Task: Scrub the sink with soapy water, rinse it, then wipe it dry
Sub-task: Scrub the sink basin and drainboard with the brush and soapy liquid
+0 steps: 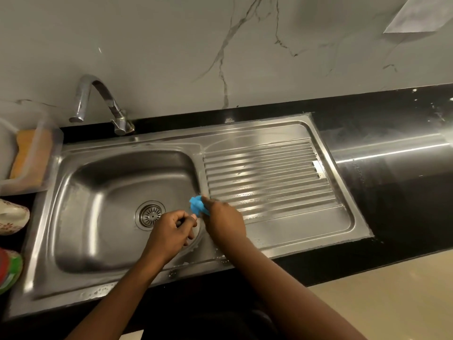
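Scrubbing looks like the step you're on. Your right grip is clenched around a bunched blue cloth, and the cloth sits right on the ridge where the basin meets the drainboard. It's touching the steel there, at the basin's right edge.

Your left grip hangs over the basin just beside the drain, fingers curled in. There's a dark patch between thumb and fingers, and I can't tell if you're holding something or nothing at all.

Now look at the sink. Suds sit along the front rim, with more flecks by your left wrist, and the drainboard's ribs shine wet. No water shows at the tap. So my read is that the soap's on, the rinse hasn't happened, and the drying is well off.

For the next move, work that cloth along the ridge and down the basin wall, pressing firmly so it follows the curve. The front rim wants a pass too. Then you'll need a free hand for the tap, which stands at the back left, well apart from both grips.

An orange sponge sits in a clear tub on the tabletop to the left.
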{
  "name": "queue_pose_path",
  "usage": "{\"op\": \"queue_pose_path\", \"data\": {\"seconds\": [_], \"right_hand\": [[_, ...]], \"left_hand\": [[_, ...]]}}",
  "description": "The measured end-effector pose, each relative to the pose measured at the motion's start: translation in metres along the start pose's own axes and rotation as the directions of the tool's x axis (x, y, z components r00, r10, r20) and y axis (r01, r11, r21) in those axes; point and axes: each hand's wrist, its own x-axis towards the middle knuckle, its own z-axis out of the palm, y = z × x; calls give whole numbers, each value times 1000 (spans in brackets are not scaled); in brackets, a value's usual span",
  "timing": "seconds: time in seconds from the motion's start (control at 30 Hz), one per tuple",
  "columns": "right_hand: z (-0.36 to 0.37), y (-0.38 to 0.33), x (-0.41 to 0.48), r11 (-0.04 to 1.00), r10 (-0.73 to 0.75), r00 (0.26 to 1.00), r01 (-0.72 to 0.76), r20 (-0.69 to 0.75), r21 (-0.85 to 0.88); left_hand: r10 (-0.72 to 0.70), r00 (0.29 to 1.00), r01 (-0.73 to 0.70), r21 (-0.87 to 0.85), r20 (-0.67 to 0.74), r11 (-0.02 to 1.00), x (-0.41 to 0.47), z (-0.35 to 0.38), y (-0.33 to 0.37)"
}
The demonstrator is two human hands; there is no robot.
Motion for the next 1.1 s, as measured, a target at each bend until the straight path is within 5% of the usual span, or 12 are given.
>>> {"op": "queue_pose_path", "data": {"seconds": [0.23,0.5,0.67,0.83,0.97,1.1], "right_hand": [[-65,135,-14,936,322,937,-294,-135,195],[-125,245,-2,748,658,696,-559,-287,357],[-74,174,17,794,544,805,-404,-236,454],[-41,116,12,908,307,941,-244,-145,340],[-74,167,15,913,344,919,-279,-194,299],[-125,246,12,855,508,820,-444,-265,266]], "left_hand": [[0,1000,0,18,22,1000,0,8,-6],[-15,996,14,20,82,1000,2,30,-3],[-2,996,-1,33,91,999,3,43,6],[-3,994,0,33,107,999,6,57,14],[2,995,-4,25,99,1000,8,60,19],[1,996,-4,33,88,999,5,63,20]]}}
